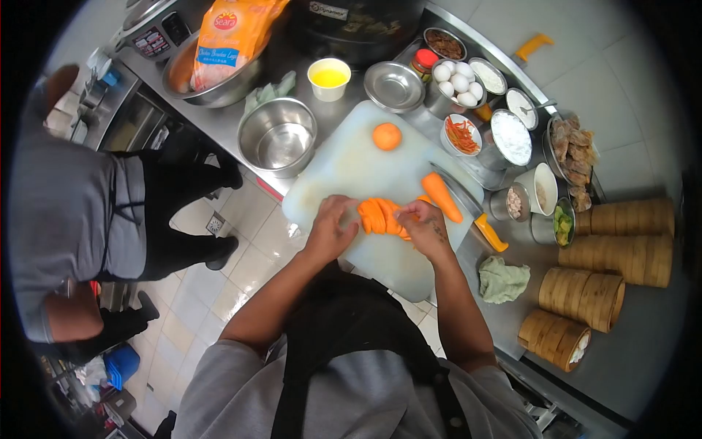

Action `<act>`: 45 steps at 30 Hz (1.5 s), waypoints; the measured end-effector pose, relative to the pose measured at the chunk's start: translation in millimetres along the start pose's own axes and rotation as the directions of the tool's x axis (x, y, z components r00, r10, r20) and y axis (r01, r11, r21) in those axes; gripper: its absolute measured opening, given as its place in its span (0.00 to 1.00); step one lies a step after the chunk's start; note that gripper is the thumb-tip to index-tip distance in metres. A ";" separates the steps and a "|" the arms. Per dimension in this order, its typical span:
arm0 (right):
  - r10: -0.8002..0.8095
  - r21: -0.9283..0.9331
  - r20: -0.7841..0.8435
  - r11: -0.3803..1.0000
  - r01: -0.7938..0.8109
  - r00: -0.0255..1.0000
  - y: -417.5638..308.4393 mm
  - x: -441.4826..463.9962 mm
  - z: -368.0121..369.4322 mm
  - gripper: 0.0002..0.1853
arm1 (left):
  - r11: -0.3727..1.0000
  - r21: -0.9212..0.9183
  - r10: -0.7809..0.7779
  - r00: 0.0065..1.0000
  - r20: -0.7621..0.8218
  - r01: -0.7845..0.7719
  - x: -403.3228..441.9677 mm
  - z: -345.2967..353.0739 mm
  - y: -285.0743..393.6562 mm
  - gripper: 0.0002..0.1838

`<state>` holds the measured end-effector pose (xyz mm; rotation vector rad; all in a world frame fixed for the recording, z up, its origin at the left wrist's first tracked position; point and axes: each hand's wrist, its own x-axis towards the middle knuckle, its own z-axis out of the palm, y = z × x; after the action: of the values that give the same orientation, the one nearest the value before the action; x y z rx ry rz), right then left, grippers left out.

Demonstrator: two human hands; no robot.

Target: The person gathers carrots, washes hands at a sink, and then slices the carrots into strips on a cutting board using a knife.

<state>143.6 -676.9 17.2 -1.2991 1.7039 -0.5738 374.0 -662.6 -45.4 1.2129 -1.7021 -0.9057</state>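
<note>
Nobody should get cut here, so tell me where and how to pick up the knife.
Take the knife by its yellow handle, coming from the right, probably with the right hand. The handle reaches past the edge of the cutting board, angled toward the person's right, while the blade lies farther in beside the carrot.

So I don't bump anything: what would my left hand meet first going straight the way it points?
The carrot slices, most likely: your left hand points toward them, though any gap is hard to judge.
</note>
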 end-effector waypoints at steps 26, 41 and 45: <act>-0.455 -0.410 0.132 0.784 0.467 0.881 -24.8 12.9 45.5 0.12 | 0.920 -0.145 -0.344 0.927 0.151 0.365 12.5 -4.5 -3.6 0.16; -0.298 0.078 -0.046 0.951 0.301 0.953 -12.7 1.6 67.9 0.11 | 0.845 -0.358 -0.343 0.916 0.208 0.398 17.6 -16.4 -13.3 0.23; -0.434 -0.258 -0.077 0.878 0.403 0.897 -13.9 -2.2 76.0 0.08 | 0.829 -0.347 -0.368 0.895 0.253 0.439 19.3 -21.0 -16.2 0.23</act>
<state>216.0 -668.3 -8.7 -1.8657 1.6367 -0.7361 395.5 -687.2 -47.5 1.2581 -1.3093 -1.5776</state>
